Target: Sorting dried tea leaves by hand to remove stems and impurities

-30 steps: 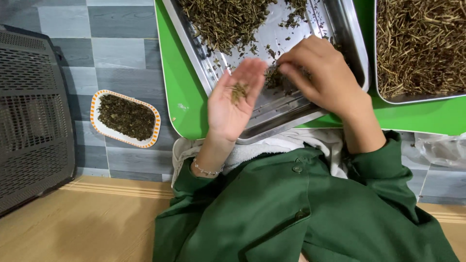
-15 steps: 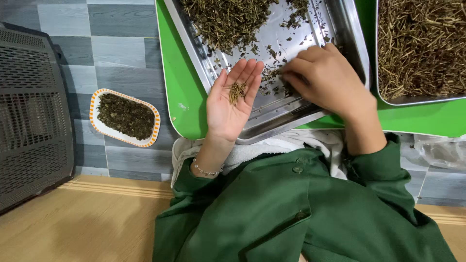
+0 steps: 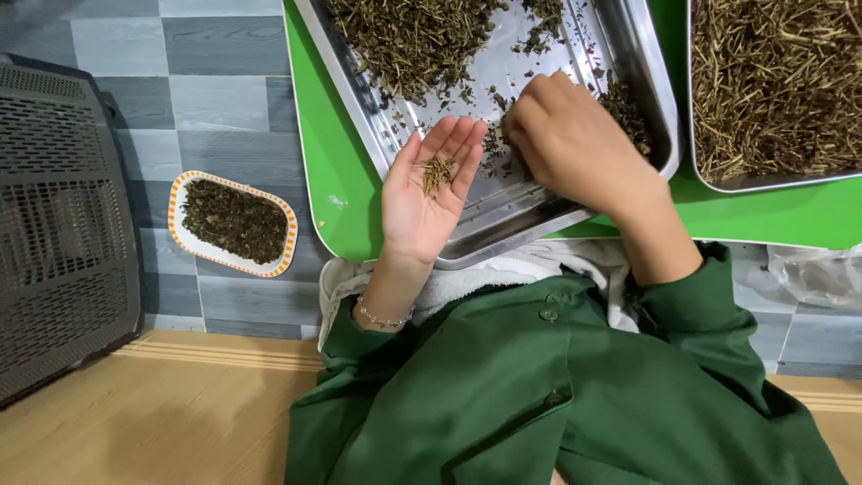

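My left hand (image 3: 422,198) lies palm up over the near edge of a steel tray (image 3: 628,54), with a small pile of dried herb bits (image 3: 436,171) resting on the palm. My right hand (image 3: 575,144) is palm down in the same tray, fingers curled onto the loose dried herbs (image 3: 413,36) near the left fingertips. The tray stands on a green board (image 3: 337,180).
A second steel tray of dried stems (image 3: 772,81) sits at the right on the green board. A small orange-rimmed dish of dark herb leaves (image 3: 232,220) rests on the grey tiled floor. A dark plastic grille (image 3: 54,216) stands at the left. A green garment covers my lap.
My right hand slid leftward and farther into the tray, toward the left fingertips. My left hand stayed palm up, fingers flattening, with the herb bits on it.
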